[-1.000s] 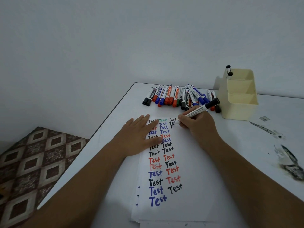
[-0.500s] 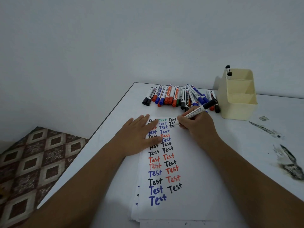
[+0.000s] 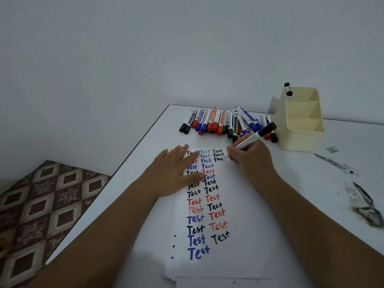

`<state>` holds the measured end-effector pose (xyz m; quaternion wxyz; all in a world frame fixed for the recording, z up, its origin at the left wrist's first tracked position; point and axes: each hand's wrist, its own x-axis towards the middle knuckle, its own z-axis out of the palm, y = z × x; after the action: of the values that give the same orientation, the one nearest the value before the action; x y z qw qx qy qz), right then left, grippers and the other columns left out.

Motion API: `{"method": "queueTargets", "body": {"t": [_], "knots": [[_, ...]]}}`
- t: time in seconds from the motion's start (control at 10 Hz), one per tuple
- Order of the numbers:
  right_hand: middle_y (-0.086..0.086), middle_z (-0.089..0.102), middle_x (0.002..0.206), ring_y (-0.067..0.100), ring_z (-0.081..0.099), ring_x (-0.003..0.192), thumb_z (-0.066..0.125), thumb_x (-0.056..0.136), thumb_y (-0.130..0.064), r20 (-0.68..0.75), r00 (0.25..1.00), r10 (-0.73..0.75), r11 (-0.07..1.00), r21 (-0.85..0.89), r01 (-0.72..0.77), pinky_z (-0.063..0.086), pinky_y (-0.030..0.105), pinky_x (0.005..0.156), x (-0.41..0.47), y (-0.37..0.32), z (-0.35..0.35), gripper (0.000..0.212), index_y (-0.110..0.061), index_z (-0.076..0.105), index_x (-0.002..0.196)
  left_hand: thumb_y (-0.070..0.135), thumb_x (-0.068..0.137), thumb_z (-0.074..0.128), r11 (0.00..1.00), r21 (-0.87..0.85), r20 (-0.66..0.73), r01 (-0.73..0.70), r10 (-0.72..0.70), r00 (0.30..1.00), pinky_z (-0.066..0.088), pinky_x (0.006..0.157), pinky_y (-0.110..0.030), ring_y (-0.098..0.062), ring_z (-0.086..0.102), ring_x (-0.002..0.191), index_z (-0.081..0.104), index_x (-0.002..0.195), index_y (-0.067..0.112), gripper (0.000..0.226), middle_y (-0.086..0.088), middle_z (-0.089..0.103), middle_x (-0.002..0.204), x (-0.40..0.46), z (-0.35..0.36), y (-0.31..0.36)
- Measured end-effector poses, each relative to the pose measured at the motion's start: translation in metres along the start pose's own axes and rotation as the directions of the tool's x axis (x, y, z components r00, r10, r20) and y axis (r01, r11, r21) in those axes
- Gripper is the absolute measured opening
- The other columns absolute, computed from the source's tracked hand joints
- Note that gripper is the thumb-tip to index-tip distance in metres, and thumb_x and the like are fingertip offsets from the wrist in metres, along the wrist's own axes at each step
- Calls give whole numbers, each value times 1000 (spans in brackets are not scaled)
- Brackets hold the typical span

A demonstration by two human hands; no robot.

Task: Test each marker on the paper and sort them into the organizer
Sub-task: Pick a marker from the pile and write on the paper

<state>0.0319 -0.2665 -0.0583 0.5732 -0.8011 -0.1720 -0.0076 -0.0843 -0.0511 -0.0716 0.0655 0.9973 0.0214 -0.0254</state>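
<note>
A stack of white paper (image 3: pixel 245 225) lies on the white table (image 3: pixel 311 204), covered with columns of "Test" in black, blue, red and green. My left hand (image 3: pixel 176 173) rests flat on the paper's upper left, fingers straight. My right hand (image 3: pixel 249 156) grips a black whiteboard marker (image 3: pixel 252 138), its tip touching the paper at an unfinished black word near the top. The marker's cap sits on its back end. A row of several markers (image 3: pixel 224 123) lies beyond the paper. The cream organizer (image 3: pixel 301 132) stands at the right, with two black-capped markers (image 3: pixel 287 89) in its far compartment.
Dark ink smears (image 3: pixel 365 206) mark the table at the right, with a small scrap (image 3: pixel 332 150) near the organizer. The table's left edge (image 3: pixel 124 163) drops to a patterned floor (image 3: pixel 41 204). A plain wall stands behind.
My right hand has moved the marker tip slightly rightward along the paper, and more letters of the black word now show. My left hand has stayed in place.
</note>
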Motion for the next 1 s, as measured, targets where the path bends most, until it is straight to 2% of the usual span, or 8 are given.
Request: {"method": "queueTargets", "body": {"t": [0.3, 0.5, 0.7, 0.9, 1.0], "knots": [[4, 73, 74, 20, 69, 72, 73, 86, -18, -39, 999, 9, 1000, 3, -9, 57, 34, 68, 1, 3, -1, 7, -14, 67, 86, 90, 83, 16, 1000, -6, -1, -1, 1, 1000, 0, 125, -44, -13, -5, 154, 3, 158, 43, 89, 6, -5, 168, 1, 1, -2], [9, 71, 74, 14, 63, 64, 72, 85, -15, -31, 999, 43, 999, -5, -43, 52, 26, 59, 2, 3, 1, 10, -7, 67, 88, 90, 83, 15, 1000, -6, -1, 0, 0, 1000, 1, 125, -44, -13, -5, 154, 3, 157, 43, 89, 6, -4, 168, 0, 1, -2], [6, 72, 72, 9, 63, 62, 71, 86, -17, -25, 999, 19, 1000, 10, -19, 49, 23, 58, 0, -2, -1, 8, -10, 68, 87, 92, 81, 13, 1000, -13, -8, -1, 1, 1000, 1, 125, -44, -13, -5, 154, 1, 157, 44, 91, 6, -5, 168, 0, 0, -2], [13, 71, 78, 25, 65, 71, 71, 84, -14, -48, 998, 45, 999, 30, -43, 58, 44, 71, 2, 1, 0, 7, -10, 66, 87, 90, 82, 16, 1000, -11, -2, -2, 2, 1000, 0, 125, -43, -14, -5, 154, 4, 158, 43, 89, 5, -4, 168, -2, -2, 0], [10, 72, 77, 26, 69, 73, 76, 85, -12, -51, 997, 65, 982, 178, -55, 59, 39, 72, 1, 1, -2, 10, -14, 67, 89, 89, 83, 17, 1000, -7, 5, 0, 0, 1000, 0, 125, -43, -14, -4, 154, 4, 158, 43, 89, 5, -4, 168, -1, -1, 1]]}}
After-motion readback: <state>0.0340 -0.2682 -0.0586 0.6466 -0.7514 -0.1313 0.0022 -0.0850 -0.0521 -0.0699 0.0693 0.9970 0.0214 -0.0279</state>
